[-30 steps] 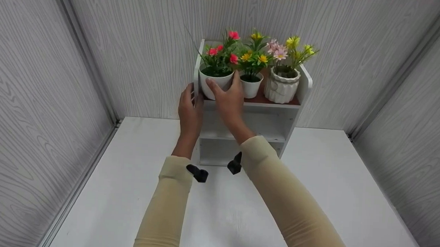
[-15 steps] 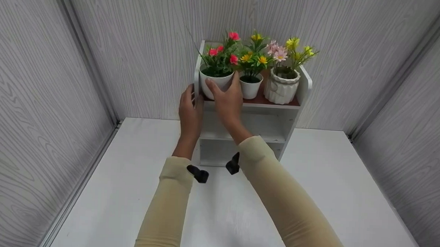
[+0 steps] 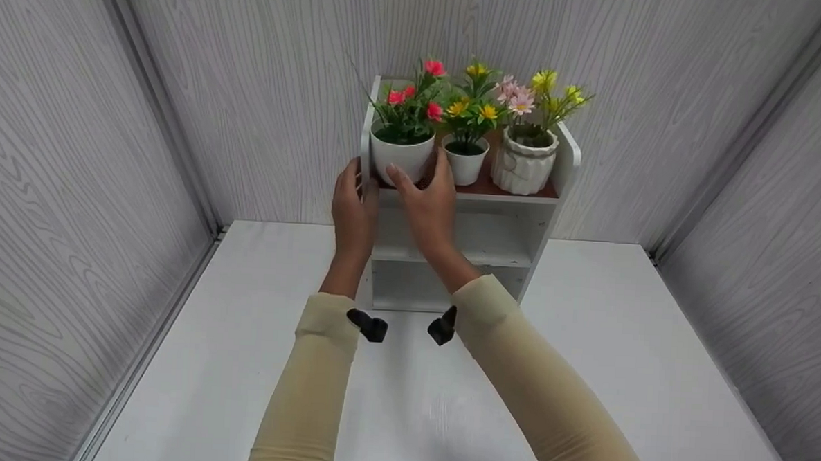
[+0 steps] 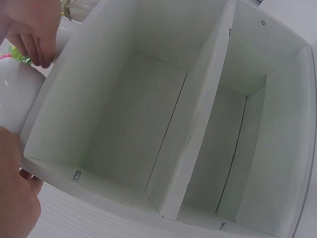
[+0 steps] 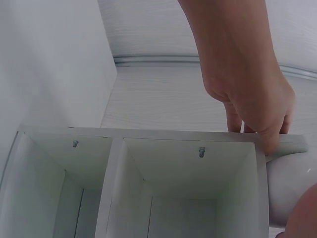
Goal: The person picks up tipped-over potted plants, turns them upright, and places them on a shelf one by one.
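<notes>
A small white shelf (image 3: 460, 195) bears three flower pots on its brown top. My left hand (image 3: 355, 207) grips the shelf's left side panel near the top; in the right wrist view its thumb lies on the front edge and its fingers are behind the panel. At the left end of the top stands a white pot with red flowers (image 3: 401, 154). My right hand (image 3: 431, 202) is in front of it, thumb by the pot's lower front, fingers in the gap to the small white pot with yellow flowers (image 3: 465, 165). In the left wrist view those fingers look apart from the white pot.
A ribbed cream pot with pink and yellow flowers (image 3: 525, 165) stands at the right end of the top, beside the right side panel (image 3: 569, 151). The shelf stands on a white table (image 3: 607, 322) against a grey wood-grain wall (image 3: 284, 114).
My right hand has drawn down and back a little, and its fingers have come off the white pot with red flowers. My left hand stays at the side panel.
</notes>
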Demonstrator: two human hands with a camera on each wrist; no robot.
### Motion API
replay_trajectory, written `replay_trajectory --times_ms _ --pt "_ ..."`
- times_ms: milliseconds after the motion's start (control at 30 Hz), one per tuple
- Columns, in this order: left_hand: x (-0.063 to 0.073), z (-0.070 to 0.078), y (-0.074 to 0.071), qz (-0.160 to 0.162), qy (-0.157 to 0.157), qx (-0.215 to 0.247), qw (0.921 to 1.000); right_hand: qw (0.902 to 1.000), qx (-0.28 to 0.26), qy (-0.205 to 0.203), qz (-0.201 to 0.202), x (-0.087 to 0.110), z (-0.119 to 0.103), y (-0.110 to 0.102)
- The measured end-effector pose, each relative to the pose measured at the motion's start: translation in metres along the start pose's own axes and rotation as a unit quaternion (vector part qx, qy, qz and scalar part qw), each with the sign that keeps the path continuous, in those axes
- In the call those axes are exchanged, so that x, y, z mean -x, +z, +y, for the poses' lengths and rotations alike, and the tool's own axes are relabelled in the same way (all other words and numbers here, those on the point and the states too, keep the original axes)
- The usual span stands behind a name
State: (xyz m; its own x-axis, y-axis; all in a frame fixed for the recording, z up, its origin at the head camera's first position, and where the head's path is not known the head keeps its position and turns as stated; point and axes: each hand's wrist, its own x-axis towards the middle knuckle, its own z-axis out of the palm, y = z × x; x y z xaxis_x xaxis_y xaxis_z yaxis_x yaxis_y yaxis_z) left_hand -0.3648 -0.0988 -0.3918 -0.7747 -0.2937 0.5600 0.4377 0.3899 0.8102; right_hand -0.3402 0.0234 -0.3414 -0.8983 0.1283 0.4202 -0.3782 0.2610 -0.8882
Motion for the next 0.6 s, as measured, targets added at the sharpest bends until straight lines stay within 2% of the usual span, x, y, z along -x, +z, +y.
replay_trajectory --times_ms 200,300,433,600 --pt "0.006 0.001 -0.005 -0.023 -0.034 0.027 0.9988 0.9994 0.021 -0.026 -0.012 0.034 0.009 -0.024" --pt "0.014 -0.001 -0.01 -0.036 -0.035 0.033 0.9982 0.9988 0.022 -0.039 -0.019 0.051 0.018 -0.04" --pt "0.032 -0.006 -0.017 -0.053 -0.024 0.024 0.998 0.9975 0.018 -0.059 -0.035 0.067 0.031 -0.065" --pt "0.06 -0.007 -0.03 -0.09 -0.011 0.012 0.9958 0.9956 0.032 -0.042 -0.078 0.086 0.051 -0.104"
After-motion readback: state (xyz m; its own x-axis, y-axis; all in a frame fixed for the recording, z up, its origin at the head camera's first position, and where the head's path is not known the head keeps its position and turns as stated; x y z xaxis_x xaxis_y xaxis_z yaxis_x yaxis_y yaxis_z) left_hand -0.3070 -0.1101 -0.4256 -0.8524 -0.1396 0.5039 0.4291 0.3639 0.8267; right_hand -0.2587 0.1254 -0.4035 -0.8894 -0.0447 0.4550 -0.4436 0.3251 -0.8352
